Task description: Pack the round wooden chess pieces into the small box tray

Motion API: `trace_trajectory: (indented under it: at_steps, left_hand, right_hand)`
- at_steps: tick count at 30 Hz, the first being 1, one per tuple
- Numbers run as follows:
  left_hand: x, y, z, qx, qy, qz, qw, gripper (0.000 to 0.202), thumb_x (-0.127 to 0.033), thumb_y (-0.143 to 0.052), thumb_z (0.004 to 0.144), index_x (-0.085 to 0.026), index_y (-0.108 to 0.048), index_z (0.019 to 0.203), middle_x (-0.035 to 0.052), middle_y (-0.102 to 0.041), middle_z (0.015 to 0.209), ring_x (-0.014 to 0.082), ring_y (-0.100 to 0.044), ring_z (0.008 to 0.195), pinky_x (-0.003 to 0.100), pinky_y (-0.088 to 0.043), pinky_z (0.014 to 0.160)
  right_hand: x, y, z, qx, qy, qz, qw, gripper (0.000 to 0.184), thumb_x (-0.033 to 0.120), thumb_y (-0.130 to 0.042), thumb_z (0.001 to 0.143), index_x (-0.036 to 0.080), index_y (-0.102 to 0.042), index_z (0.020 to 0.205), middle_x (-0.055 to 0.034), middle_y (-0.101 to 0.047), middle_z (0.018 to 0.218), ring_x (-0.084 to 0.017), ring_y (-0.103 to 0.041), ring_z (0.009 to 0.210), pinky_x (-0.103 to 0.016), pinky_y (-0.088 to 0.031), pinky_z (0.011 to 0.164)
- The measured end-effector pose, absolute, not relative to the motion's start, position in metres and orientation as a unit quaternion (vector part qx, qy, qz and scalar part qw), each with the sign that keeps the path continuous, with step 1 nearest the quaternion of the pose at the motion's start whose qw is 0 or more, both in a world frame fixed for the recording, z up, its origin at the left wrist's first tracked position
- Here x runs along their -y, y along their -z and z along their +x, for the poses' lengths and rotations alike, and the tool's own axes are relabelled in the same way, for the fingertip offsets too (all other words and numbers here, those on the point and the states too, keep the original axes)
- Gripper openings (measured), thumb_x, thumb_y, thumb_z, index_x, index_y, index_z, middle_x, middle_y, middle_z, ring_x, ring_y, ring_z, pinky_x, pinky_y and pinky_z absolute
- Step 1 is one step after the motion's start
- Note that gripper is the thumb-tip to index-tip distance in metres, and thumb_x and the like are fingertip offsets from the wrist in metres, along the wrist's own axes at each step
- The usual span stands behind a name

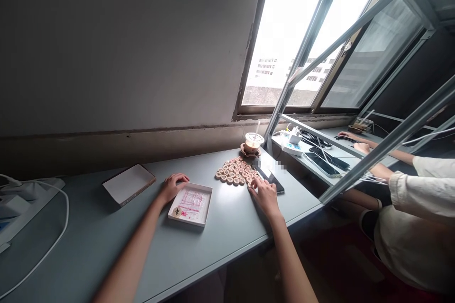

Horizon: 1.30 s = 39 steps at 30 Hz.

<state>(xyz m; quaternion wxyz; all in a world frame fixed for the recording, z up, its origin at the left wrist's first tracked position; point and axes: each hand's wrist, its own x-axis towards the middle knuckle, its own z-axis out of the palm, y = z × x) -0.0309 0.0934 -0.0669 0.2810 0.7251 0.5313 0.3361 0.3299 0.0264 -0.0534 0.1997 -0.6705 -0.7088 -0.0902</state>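
Chess discs: wooden, round, many marked with characters; a close-packed patch of discs [232, 173] lies flat on the grey desk [234, 218], centre of frame, slightly right.
Right hand: right hand [266, 196] at the lower right edge of the patch, fingers bent, tips drawn down onto the outermost discs; cannot tell whether one is pinched.
Left hand: left hand [173, 186] at the upper left side of the tray, fingers loosely stretched along its rim; the thumb's hold cannot be told.
Tray: shallow pale tray [209, 206], lower centre, open side up; inside, a clear-looking sheet with red lines [192, 200] and, in the near left corner, one round marked disc [177, 212], loose or printed, not certain.
Second box part: open box half [130, 184], left of centre, nothing seen in it.
Progress (judged): early; at most one disc in the tray, the bulk outside it in the patch.
Beside the patch: dark tablet or phone [273, 181] just right; lidded drink cup [254, 142] just above.
Far right: another person's hands [361, 148] at a neighbouring desk, well apart.
Far left: power strip [31, 208] with white cable [67, 215].
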Motion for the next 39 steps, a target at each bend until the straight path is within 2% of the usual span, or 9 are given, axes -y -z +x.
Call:
trace_trajectory:
  at_steps: [5, 9, 18, 23, 28, 31, 35, 39]
  left_hand:
    - [-0.094, 0.067, -0.031, -0.522, -0.342, 0.732, 0.274, 0.015, -0.031, -0.047, 0.071, -0.021, -0.058, 0.067, 0.0055, -0.069, 0.097, 0.0248, -0.058, 0.097, 0.038, -0.039, 0.095]
    - [-0.094, 0.066, -0.031, -0.526, -0.336, 0.732, 0.272, 0.017, -0.032, -0.047, 0.073, -0.021, -0.059, 0.068, 0.0052, -0.068, 0.098, 0.0245, -0.058, 0.097, 0.037, -0.04, 0.093]
    - [-0.095, 0.066, -0.031, -0.522, -0.341, 0.733, 0.272, 0.015, -0.028, -0.047, 0.073, -0.021, -0.058, 0.067, 0.0044, -0.069, 0.097, 0.0238, -0.057, 0.099, 0.037, -0.039, 0.095]
    - [-0.094, 0.065, -0.031, -0.526, -0.338, 0.734, 0.265, 0.014, -0.026, -0.046, 0.072, -0.021, -0.055, 0.063, 0.0046, -0.069, 0.097, 0.0241, -0.058, 0.098, 0.037, -0.04, 0.093]
    - [-0.095, 0.07, -0.032, -0.517, -0.343, 0.74, 0.26, 0.01, -0.022, -0.046, 0.068, -0.021, -0.049, 0.059, 0.0054, -0.069, 0.096, 0.0232, -0.059, 0.096, 0.036, -0.042, 0.092]
    - [-0.097, 0.073, -0.033, -0.522, -0.345, 0.737, 0.257, 0.01, -0.021, -0.044, 0.068, -0.02, -0.048, 0.058, 0.0055, -0.07, 0.095, 0.0221, -0.059, 0.094, 0.035, -0.043, 0.091]
    - [-0.099, 0.074, -0.033, -0.521, -0.34, 0.74, 0.257, 0.009, -0.019, -0.043, 0.065, -0.021, -0.047, 0.058, 0.0051, -0.069, 0.097, 0.021, -0.059, 0.094, 0.035, -0.043, 0.092]
    - [-0.098, 0.072, -0.033, -0.513, -0.333, 0.745, 0.266, 0.008, -0.02, -0.045, 0.065, -0.021, -0.047, 0.058, 0.005, -0.069, 0.099, 0.0218, -0.057, 0.099, 0.035, -0.041, 0.094]
  right_hand:
    - [-0.024, 0.051, 0.326, 0.704, 0.073, -0.672, 0.218, 0.016, 0.03, -0.046, 0.09, 0.021, -0.058, 0.084, -0.0037, -0.066, 0.084, -0.021, -0.057, 0.083, -0.032, -0.026, 0.071]
    - [-0.024, 0.052, 0.324, 0.699, 0.076, -0.677, 0.218, 0.021, 0.031, -0.043, 0.091, 0.021, -0.06, 0.084, -0.0055, -0.067, 0.092, -0.022, -0.056, 0.086, -0.032, -0.025, 0.072]
    - [-0.017, 0.051, 0.316, 0.696, 0.039, -0.676, 0.238, 0.015, 0.027, -0.044, 0.09, 0.02, -0.058, 0.093, -0.005, -0.065, 0.088, -0.023, -0.058, 0.085, -0.034, -0.028, 0.072]
    - [-0.015, 0.032, 0.252, 0.799, -0.063, -0.539, 0.259, 0.014, 0.024, -0.047, 0.092, 0.023, -0.059, 0.098, -0.0035, -0.065, 0.1, -0.019, -0.058, 0.092, -0.034, -0.037, 0.081]
    - [-0.019, 0.026, 0.166, 0.907, -0.102, -0.364, 0.183, 0.028, 0.027, -0.061, 0.086, 0.024, -0.059, 0.113, -0.0046, -0.062, 0.115, -0.021, -0.054, 0.106, -0.033, -0.04, 0.085]
    - [-0.022, 0.034, 0.131, 0.937, -0.097, -0.306, 0.14, 0.024, 0.027, -0.06, 0.085, 0.024, -0.063, 0.108, -0.0041, -0.063, 0.11, -0.02, -0.056, 0.101, -0.032, -0.041, 0.081]
    - [-0.023, 0.039, 0.125, 0.931, -0.084, -0.311, 0.171, 0.021, 0.034, -0.061, 0.084, 0.023, -0.064, 0.102, -0.0041, -0.063, 0.107, -0.021, -0.054, 0.101, -0.033, -0.039, 0.083]
    - [-0.021, 0.031, 0.171, 0.884, -0.086, -0.403, 0.22, 0.022, 0.038, -0.061, 0.086, 0.025, -0.063, 0.103, -0.0042, -0.063, 0.105, -0.019, -0.054, 0.096, -0.033, -0.038, 0.082]
